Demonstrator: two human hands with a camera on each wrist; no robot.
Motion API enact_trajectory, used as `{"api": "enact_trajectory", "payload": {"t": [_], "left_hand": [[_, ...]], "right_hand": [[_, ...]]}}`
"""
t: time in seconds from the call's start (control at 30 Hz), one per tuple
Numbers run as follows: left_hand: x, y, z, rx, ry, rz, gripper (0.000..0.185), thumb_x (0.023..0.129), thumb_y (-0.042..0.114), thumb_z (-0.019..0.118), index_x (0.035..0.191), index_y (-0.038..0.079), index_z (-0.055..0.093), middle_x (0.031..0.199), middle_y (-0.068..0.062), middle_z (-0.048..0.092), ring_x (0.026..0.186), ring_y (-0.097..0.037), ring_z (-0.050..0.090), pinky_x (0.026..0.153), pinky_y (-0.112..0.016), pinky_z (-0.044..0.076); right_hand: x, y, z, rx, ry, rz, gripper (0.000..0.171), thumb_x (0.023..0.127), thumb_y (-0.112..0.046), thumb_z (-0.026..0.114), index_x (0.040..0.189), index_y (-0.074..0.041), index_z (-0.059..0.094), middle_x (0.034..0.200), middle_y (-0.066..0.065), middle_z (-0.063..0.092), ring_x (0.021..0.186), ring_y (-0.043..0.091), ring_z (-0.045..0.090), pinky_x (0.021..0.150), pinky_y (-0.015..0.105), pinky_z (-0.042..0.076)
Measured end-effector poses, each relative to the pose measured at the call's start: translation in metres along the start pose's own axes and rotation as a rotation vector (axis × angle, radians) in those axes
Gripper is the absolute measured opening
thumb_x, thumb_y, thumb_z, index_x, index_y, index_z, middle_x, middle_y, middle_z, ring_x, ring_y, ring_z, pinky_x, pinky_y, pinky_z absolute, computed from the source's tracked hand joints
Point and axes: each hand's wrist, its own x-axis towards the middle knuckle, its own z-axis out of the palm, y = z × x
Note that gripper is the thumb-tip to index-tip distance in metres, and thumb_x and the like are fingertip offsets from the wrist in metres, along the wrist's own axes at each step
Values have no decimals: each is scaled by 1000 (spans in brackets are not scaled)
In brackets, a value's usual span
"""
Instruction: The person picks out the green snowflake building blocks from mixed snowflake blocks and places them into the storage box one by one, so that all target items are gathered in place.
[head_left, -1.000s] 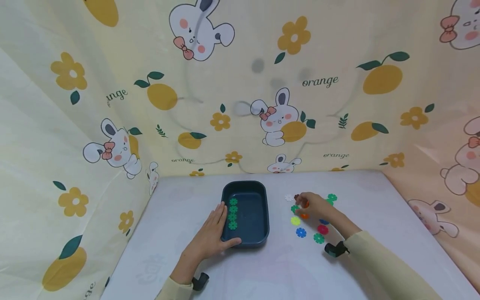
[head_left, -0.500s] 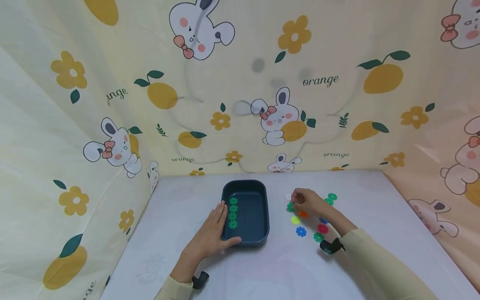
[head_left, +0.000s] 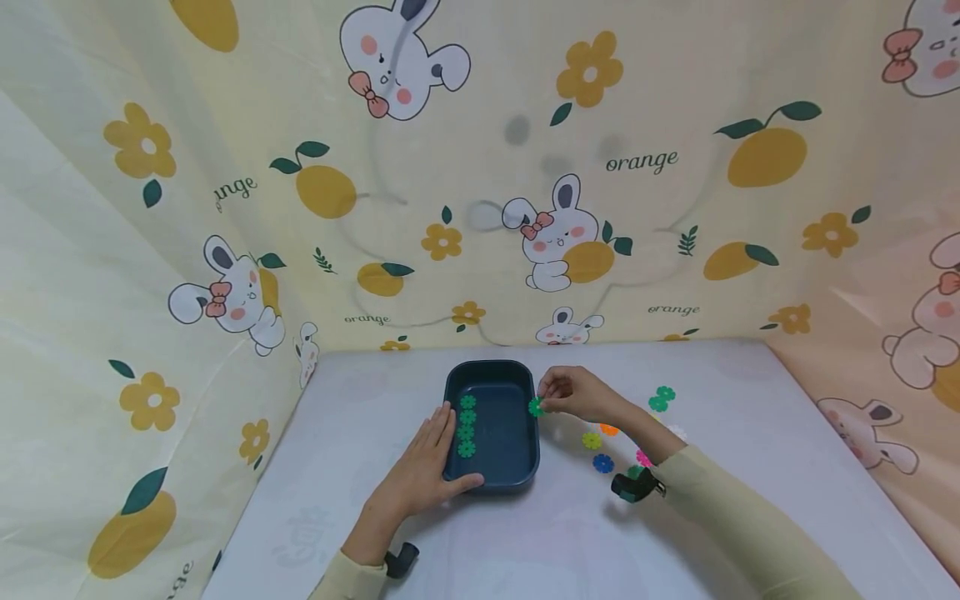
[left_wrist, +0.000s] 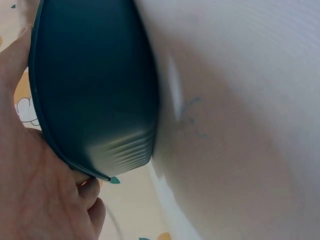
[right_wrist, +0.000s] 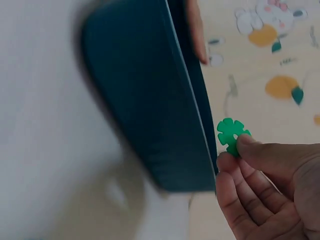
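Note:
My right hand (head_left: pixel 581 393) pinches a green snowflake disc (right_wrist: pixel 230 132) between thumb and fingertips, at the right rim of a dark blue tray (head_left: pixel 510 481). In the right wrist view the disc stands on edge, its notched petals showing past the thumb. Along the tray's left side lies my left hand (head_left: pixel 420 471), fingers straight against the rim and thumb stretched over the near edge. The left wrist view has the tray's outer wall (left_wrist: pixel 95 85) beside the palm. Inside the tray, several green snowflake discs (head_left: pixel 466 433) form a column near the left wall.
Right of the tray, loose discs lie on the white table (head_left: pixel 360 392): yellow (head_left: pixel 592 441), blue (head_left: pixel 603 463), orange (head_left: pixel 609 429), a green pair (head_left: pixel 660 400) farther back. The right forearm partly covers others. A printed cloth (head_left: pixel 420 183) stands behind the table.
My right hand has picked the green disc out of the loose pile and carried it left to the tray's right rim. The left hand and the tray stay in place.

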Motion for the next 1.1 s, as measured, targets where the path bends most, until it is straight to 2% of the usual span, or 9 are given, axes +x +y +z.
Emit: {"api": "enact_trajectory", "payload": {"t": [0.13,0.27,0.57,0.77,0.9,1.1], "left_hand": [[1,0,0,0,-5,4,121,94,78,63,172,4,8,182,-8,1,168,-24,3,135,-48,13],[1,2,-2,-11,-6,6,120,94,76,64,173,5,8,182,-7,0,168,-24,3,135,-48,12],[2,1,-2,-13,-16,4,119,95,76,63,173,5,9,182,-6,0,168,-24,3,135,-48,12],[1,1,-3,-13,-14,14,118,95,76,63,172,4,9,182,-8,0,167,-24,4,135,-48,12],[1,1,-3,-16,-15,14,118,95,76,63,172,5,9,182,-8,1,167,-24,4,135,-48,12],[0,1,-3,-14,-10,11,117,96,75,64,172,5,10,181,-9,2,167,-25,5,135,-48,13]], "right_hand": [[12,-11,17,14,-74,-60,12,97,-7,80,106,-6,73,99,6,71,89,20,67,82,25,61],[25,-17,35,-23,-148,-93,10,98,-8,80,105,-9,73,99,1,72,90,16,67,84,25,60],[53,-21,63,-151,-307,-106,10,98,-2,78,102,-11,74,94,-6,70,85,10,64,80,24,59],[66,-23,73,-212,-427,-58,10,98,-1,76,102,-10,74,92,-4,70,82,10,64,77,24,58],[70,-24,78,-259,-460,-32,9,97,0,75,102,-7,74,94,1,72,81,10,63,75,24,57],[73,-24,85,-277,-457,-3,10,97,2,75,103,-5,73,98,7,73,82,11,63,76,26,58]]}}
